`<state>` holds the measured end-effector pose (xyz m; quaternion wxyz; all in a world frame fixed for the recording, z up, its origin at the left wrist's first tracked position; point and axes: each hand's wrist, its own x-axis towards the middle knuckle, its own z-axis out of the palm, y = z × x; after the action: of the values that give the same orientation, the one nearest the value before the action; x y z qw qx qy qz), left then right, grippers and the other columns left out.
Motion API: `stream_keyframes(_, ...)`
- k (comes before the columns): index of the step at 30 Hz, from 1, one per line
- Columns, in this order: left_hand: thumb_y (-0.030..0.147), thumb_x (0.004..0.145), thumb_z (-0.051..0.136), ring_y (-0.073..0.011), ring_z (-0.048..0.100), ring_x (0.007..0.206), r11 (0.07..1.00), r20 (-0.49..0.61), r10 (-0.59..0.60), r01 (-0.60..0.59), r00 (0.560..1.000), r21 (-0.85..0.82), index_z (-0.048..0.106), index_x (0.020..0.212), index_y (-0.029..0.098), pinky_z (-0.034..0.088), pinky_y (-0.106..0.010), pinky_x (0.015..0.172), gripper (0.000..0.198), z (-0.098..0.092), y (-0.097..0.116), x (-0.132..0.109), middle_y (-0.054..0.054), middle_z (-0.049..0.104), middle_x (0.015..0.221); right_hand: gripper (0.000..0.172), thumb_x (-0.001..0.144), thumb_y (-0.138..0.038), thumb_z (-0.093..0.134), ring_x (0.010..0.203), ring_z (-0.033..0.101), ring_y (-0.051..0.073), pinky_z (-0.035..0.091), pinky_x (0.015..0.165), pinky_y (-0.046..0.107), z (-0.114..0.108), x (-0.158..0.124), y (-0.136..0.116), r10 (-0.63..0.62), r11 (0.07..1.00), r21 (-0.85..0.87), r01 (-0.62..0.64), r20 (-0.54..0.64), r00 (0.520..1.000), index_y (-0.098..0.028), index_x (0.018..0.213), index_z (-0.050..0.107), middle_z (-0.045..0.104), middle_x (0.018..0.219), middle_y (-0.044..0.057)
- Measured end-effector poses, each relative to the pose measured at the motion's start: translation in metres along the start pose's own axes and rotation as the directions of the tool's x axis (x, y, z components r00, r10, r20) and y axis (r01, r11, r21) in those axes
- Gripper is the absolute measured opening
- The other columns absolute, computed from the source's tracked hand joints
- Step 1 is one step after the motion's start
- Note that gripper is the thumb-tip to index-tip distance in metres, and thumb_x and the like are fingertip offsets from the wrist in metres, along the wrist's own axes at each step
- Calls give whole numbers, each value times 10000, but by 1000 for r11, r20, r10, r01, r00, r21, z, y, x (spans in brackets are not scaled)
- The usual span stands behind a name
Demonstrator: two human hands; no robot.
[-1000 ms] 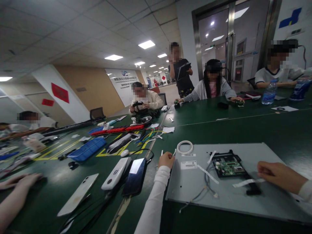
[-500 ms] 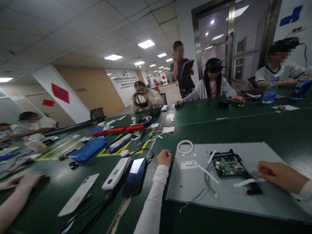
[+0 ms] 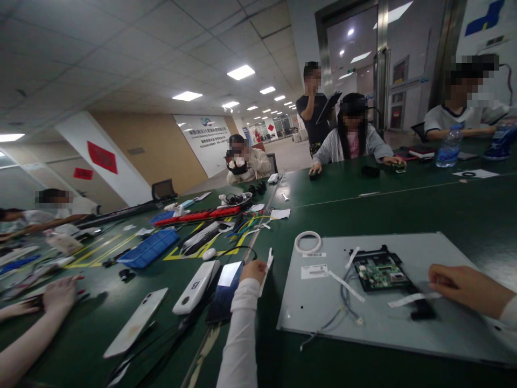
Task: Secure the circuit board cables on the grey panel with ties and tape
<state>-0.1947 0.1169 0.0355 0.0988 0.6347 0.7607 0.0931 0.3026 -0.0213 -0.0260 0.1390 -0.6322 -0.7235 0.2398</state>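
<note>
My left hand (image 3: 252, 271) is closed, pinching a narrow white tape strip (image 3: 265, 274) that stands up beside the dark phone (image 3: 220, 302). A flat grey metal panel (image 3: 294, 302) lies in front of me. On it rests a green circuit board (image 3: 383, 272) in a black bracket, with a grey cable (image 3: 343, 293) to its left. White tape crosses the cable, and another tape strip (image 3: 412, 299) lies across the bracket's lower arm. My right hand (image 3: 470, 285) is over the panel's right side, fingers curled, beside that strip's end. Whether they grip it is hidden.
A white tape roll (image 3: 307, 242) lies at the panel's upper left corner. Left of me are a white power bank (image 3: 196, 286), a white phone (image 3: 137, 320), cables and a blue tray (image 3: 149, 248). A co-worker's hands (image 3: 58, 296) are at far left; other people sit across the table.
My left hand has moved left and down, from the panel's left edge to beside the dark phone, and the tape strip now shows in it. My right hand stays put.
</note>
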Motion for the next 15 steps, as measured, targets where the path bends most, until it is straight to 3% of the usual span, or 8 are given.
stream_keyframes(8,138,649,593,-161,585,795,995,-19,-24,26,1000,101,635,703,219,429,-236,723,105,8,2,3,-3,633,765,178,772,-374,435,569,514,146,318,533,242,1,0,0,-4,1000,-26,4,-1,1000,-218,747,516,550,602,0)
stream_keyframes(12,201,649,615,-173,538,922,991,-68,-33,42,997,126,621,739,216,401,-240,799,91,7,4,0,-20,596,935,166,771,-357,433,562,516,148,316,533,244,-1,-1,-3,5,1000,-25,-5,-9,1000,-216,745,515,553,594,1)
stream_keyframes(15,229,650,622,-168,549,887,991,-68,-52,60,996,123,594,755,210,409,-238,777,111,7,2,0,-20,607,880,165,773,-358,427,568,520,150,317,532,244,-2,-2,-4,3,1000,-20,-3,2,1000,-217,750,512,555,597,0)
